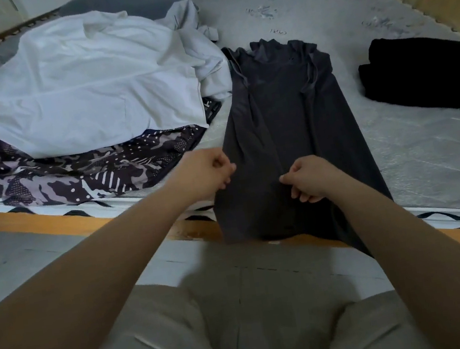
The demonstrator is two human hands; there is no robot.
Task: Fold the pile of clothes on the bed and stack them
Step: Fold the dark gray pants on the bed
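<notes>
Dark grey shirt lies lengthwise at frame centre, sides folded in; I see my left hand and right hand pinching its near hem. One unfolded pile upper left, one folded black garment right.

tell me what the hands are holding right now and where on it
Both the left hand and right hand pinch the dark grey garment near its lower end, where it hangs over the bed edge.
</notes>
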